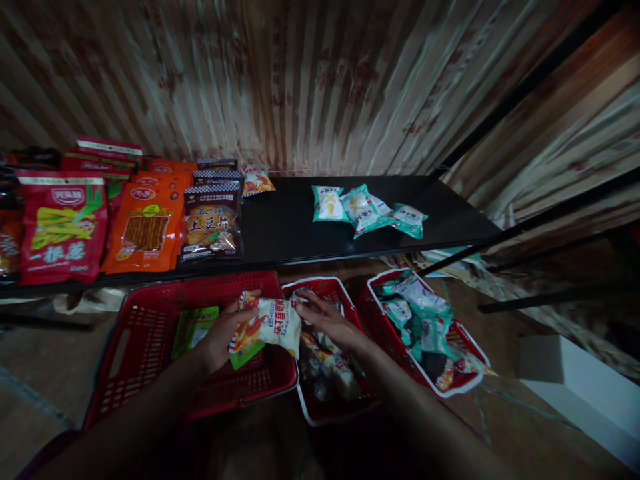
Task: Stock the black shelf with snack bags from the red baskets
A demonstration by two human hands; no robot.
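Between my two hands is a white and orange snack bag (273,325), held above the rims of two red baskets. My left hand (225,333) grips its left end, fingers partly behind it. At the bag's right end, the fingers of my right hand (323,317) are closed on its upper corner. Below my left hand stands a large red basket (200,393) with green packets (197,327) inside. Under my right hand, a smaller red basket with a white rim (313,421) holds several similar snack bags (335,367).
A black shelf (285,230) carries red packets (63,227), orange packets (145,227), dark potato-slice packets (213,223), one small snack bag (257,180) and several teal-white bags (363,208). At right stand another basket (463,391) of teal bags and a white box (575,393). Black metal bars (520,230) cross the right side.
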